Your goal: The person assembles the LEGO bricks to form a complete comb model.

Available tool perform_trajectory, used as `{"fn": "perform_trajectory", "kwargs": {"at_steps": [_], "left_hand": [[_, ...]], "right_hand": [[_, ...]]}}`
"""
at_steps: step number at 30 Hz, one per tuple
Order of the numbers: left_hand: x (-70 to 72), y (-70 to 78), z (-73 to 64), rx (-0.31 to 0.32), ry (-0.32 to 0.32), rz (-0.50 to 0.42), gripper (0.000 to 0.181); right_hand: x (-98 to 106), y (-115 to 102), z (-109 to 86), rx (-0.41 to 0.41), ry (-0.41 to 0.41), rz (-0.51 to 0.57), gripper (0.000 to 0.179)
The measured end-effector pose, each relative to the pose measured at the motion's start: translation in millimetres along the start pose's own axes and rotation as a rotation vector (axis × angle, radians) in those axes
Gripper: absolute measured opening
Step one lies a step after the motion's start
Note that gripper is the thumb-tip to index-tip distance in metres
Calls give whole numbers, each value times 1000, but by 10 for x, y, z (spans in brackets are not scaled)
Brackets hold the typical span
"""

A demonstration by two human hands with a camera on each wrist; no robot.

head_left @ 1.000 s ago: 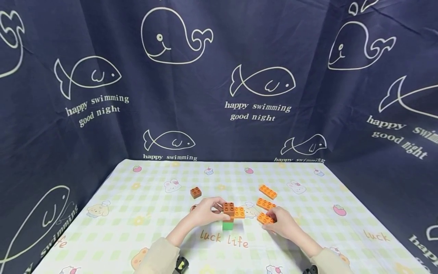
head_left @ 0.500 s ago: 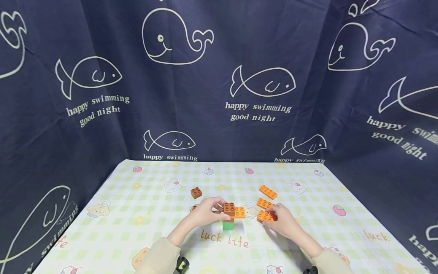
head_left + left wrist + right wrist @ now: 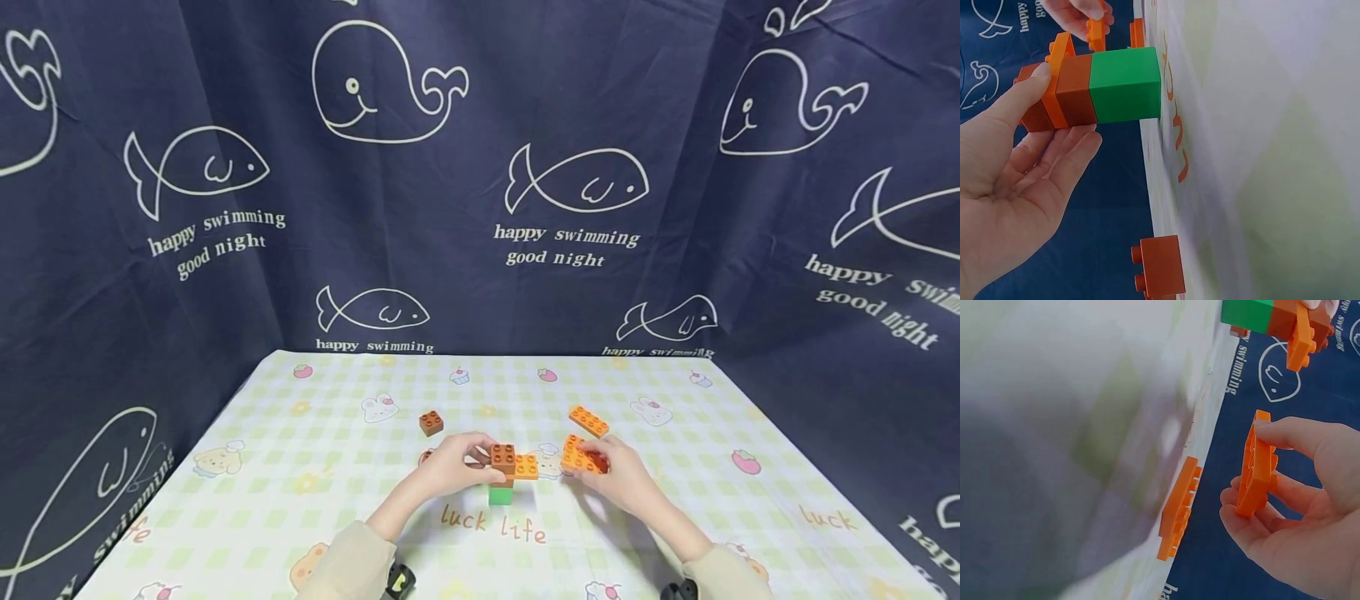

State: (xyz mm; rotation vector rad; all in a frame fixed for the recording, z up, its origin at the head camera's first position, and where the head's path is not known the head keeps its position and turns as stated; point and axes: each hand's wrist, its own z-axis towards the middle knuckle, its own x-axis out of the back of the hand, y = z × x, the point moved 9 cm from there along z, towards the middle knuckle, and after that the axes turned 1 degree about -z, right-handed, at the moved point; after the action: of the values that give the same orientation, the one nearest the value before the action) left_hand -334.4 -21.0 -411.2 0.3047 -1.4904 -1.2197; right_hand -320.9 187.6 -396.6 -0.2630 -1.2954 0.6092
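Note:
My left hand (image 3: pixel 455 462) grips a stack of toy building bricks, with the thumb on one side and fingertips on the other. The stack has a green brick (image 3: pixel 1125 84) at the bottom, then a brown brick (image 3: pixel 1076 90), an orange plate (image 3: pixel 527 466) jutting out to the right, and a brown brick (image 3: pixel 502 456) on top. To the right, my right hand (image 3: pixel 626 477) pinches a second orange plate (image 3: pixel 1257 465) between thumb and fingers. That plate is lifted off the table, tilted, and apart from the stack.
Orange plates (image 3: pixel 1179 506) lie on the table beyond my right hand; one (image 3: pixel 588 420) shows fully in the head view. A loose brown brick (image 3: pixel 431 422) sits behind my left hand, and another (image 3: pixel 425 455) is mostly hidden by it. A patterned cloth (image 3: pixel 337 517) covers the table.
My right hand has lifted the nearest orange plate off the table and moved it slightly up and away, so it now covers the middle plate. The left hand and stack stay put.

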Motion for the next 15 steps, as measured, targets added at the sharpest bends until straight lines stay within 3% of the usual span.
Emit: {"fn": "perform_trajectory", "kwargs": {"at_steps": [15], "left_hand": [[11,11,-16,38,26,30,37]], "right_hand": [[31,-147,51,70,17,37,42]]}}
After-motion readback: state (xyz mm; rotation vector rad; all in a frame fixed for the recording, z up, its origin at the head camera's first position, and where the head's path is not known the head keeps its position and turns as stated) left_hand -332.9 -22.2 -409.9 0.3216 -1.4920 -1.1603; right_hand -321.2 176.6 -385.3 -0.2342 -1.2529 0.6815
